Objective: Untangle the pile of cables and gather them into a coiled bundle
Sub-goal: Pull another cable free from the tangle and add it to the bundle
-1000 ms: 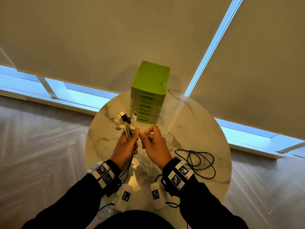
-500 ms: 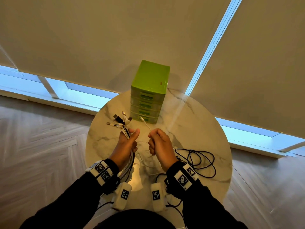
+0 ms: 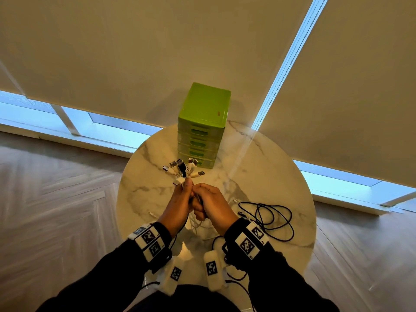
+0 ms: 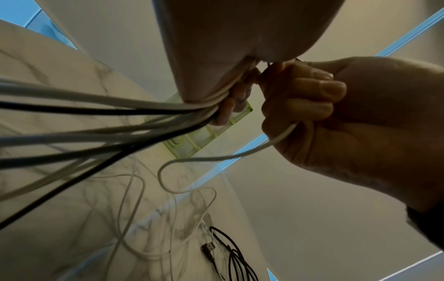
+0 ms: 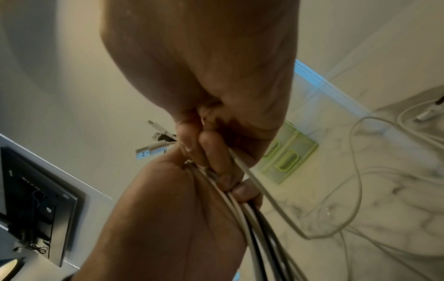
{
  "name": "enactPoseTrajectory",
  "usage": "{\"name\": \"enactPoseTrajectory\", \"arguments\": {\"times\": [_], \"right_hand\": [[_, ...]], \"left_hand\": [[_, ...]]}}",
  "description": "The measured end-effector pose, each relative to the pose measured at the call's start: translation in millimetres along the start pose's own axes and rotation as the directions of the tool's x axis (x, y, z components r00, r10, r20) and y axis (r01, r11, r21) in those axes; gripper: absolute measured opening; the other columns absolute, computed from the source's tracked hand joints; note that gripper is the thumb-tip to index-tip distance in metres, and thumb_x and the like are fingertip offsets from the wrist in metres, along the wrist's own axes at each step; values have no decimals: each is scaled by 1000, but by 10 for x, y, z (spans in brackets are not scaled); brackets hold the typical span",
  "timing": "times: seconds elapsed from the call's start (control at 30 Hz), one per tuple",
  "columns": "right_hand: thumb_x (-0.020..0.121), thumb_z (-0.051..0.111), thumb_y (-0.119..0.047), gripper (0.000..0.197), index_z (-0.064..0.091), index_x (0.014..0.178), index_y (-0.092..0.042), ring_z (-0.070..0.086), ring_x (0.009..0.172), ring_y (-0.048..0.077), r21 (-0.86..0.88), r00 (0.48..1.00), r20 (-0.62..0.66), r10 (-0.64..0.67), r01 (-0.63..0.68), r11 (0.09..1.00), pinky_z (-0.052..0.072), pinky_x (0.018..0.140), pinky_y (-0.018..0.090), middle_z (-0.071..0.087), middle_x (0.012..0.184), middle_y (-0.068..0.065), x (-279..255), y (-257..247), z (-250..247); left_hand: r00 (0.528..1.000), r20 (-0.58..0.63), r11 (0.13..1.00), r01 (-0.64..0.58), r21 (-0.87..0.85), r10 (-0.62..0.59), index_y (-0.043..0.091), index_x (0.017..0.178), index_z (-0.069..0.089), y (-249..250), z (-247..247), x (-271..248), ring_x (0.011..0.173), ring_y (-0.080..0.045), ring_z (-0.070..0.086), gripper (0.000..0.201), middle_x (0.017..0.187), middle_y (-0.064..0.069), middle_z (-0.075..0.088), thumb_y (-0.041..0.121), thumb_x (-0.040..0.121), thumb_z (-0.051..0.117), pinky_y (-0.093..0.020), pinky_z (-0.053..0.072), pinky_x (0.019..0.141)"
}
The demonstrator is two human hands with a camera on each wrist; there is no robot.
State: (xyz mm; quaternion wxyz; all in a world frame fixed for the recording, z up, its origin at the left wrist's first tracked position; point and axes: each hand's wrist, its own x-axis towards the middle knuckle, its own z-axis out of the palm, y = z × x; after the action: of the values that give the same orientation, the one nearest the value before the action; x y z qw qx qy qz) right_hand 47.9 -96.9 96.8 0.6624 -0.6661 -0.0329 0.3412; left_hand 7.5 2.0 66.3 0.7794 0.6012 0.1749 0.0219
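My left hand (image 3: 185, 194) grips a bundle of white and black cables (image 4: 100, 117) above the round marble table (image 3: 258, 176). Their plugs (image 3: 183, 170) fan out above my fist. My right hand (image 3: 201, 200) is pressed against the left one, fingers curled round a single white cable (image 4: 216, 157) that runs down into loose white loops (image 5: 355, 171) on the table. In the right wrist view the bundle (image 5: 252, 218) runs between both palms. A separate black cable (image 3: 270, 216) lies coiled on the table to the right.
A green drawer unit (image 3: 203, 124) stands at the table's far edge, just beyond the plugs. A loose white plug end (image 3: 153, 214) lies on the table to the left. Wooden floor surrounds the table, and window blinds hang behind it.
My hands were apart half a second ago; now my right hand has come up against the left, bringing its white cable to the bundle. The plugs fan out more upright.
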Motion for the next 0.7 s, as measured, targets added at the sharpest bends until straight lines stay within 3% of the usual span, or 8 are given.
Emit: {"name": "enactPoseTrajectory", "arguments": {"times": [0.1, 0.23, 0.33, 0.47, 0.53, 0.6, 0.7], "right_hand": [[105, 44, -37, 41, 56, 75, -12, 40, 44, 18, -167, 998, 52, -28, 37, 985, 37, 47, 25, 44, 50, 5, -1, 39, -38], [105, 32, -54, 58, 61, 79, -11, 58, 66, 22, -334, 978, 207, -30, 99, 937, 50, 72, 26, 56, 58, 7, -25, 157, -98], [99, 29, -68, 64, 63, 76, -19, 62, 75, 25, -449, 951, 307, 48, 100, 888, 50, 92, 42, 60, 61, 1, -38, 392, -160], [102, 30, -62, 63, 60, 82, -10, 57, 71, 13, -530, 956, 288, 48, 118, 840, 48, 85, 36, 60, 71, 3, -28, 769, -321], [98, 31, -66, 62, 58, 80, -14, 55, 69, 9, -559, 970, 242, 11, 130, 819, 48, 82, 36, 60, 71, -1, 16, 883, -418], [99, 33, -63, 51, 56, 77, -23, 57, 72, 11, -653, 980, 197, 1, 130, 746, 49, 87, 41, 59, 72, -6, 106, 897, -493], [104, 30, -56, 46, 54, 80, -26, 65, 89, 23, -858, 993, 114, 7, 95, 504, 42, 101, 41, 65, 81, -2, 258, 741, -596]], "left_hand": [[998, 6, 998, -62, 20, 61, -5, 103, 45, 25, -19, -35, 50, -34, 55, 55, 58, -25, 50, 49, 105, 30, -35, 51, 51], [997, -28, 996, -64, 65, 66, 8, 90, 45, 86, -77, -7, 41, -26, 47, 51, 52, -17, 40, 55, 104, 28, -29, 43, 45], [990, -116, 993, -93, -66, 85, 19, 79, 39, 171, -174, 159, 55, -13, 33, 41, 63, 0, 34, 47, 108, 29, -26, 27, 50], [982, -185, 970, -82, -229, 39, 22, 77, 39, 496, -372, 304, 54, -11, 43, 39, 66, 5, 43, 44, 109, 30, -25, 37, 49], [986, -159, 958, -90, -271, 47, 23, 75, 38, 646, -473, 311, 46, -8, 35, 41, 61, 8, 38, 45, 108, 30, -21, 33, 44], [985, -144, 956, -125, -264, 89, 23, 76, 38, 731, -555, 314, 44, -5, 28, 40, 58, 9, 34, 45, 108, 30, -19, 25, 41], [978, -154, 956, -178, -235, 144, 22, 78, 42, 781, -638, 320, 45, -5, 26, 39, 58, 9, 32, 45, 108, 30, -21, 21, 45]]}}
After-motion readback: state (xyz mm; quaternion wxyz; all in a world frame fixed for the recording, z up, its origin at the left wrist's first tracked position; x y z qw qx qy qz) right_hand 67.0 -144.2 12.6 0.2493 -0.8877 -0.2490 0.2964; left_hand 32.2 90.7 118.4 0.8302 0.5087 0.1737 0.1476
